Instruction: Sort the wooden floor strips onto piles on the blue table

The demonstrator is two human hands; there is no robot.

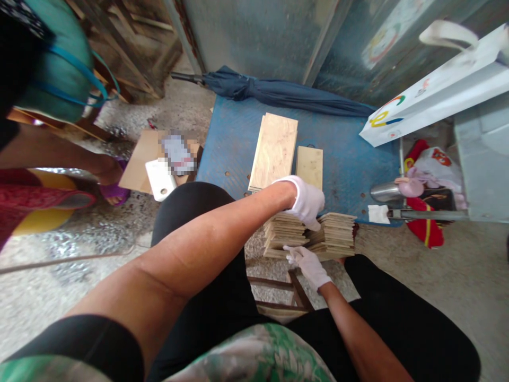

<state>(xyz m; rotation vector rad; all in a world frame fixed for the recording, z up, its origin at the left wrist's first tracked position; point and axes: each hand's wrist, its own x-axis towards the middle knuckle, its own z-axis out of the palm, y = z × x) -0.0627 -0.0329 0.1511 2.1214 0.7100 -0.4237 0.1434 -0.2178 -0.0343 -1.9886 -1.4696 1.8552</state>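
Two stacks of thin wooden boards stand side by side in front of me, the left stack (284, 233) and the right stack (336, 233). My left hand (310, 204), in a white glove, reaches over their far side. Its fingers bend down at the gap between the stacks, and most of them are hidden behind the back of the hand. On the near side, my right hand (308, 263), also gloved in white, has its fingers stretched out and apart by the front edge of the left stack. Whether its fingertips press on the boards is unclear.
A blue bench (226, 143) carries larger boards (276, 148), smaller boards (310, 163) and a folded umbrella (286, 93). A paper bag (433, 90) and metal cup (385, 191) are at right. A white device (160, 178) lies on cardboard (137, 164) at left, near another person's foot (115, 188).
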